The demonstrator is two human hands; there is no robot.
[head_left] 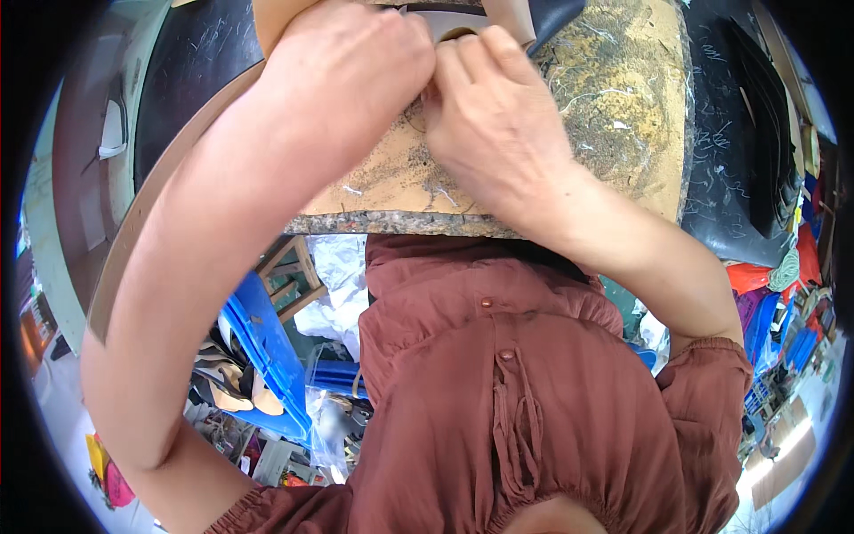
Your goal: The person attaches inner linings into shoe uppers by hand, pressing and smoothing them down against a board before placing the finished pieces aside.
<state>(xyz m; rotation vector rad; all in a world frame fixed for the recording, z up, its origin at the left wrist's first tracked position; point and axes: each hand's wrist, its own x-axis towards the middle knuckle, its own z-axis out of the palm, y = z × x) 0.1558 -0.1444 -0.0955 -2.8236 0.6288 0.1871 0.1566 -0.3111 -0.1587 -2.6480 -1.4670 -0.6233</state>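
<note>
At the far edge of the view, my left hand is closed in a fist, its knuckles up and its fingertips hidden. My right hand meets it, fingers curled over the near edge of a tan leather-like piece. Both hands seem to grip this piece, though the exact hold is hidden. Part of the piece shows pale and curved between them, with a dark edge above. A long, thin tan strip runs down beside my left forearm. Black material lies just beyond my right fingers.
Under my hands is a worn yellow-brown board with dark stains and thread scraps. To its right, dark sheets stand on a black surface. Below left are a blue crate, a wooden stool and a clear plastic bag.
</note>
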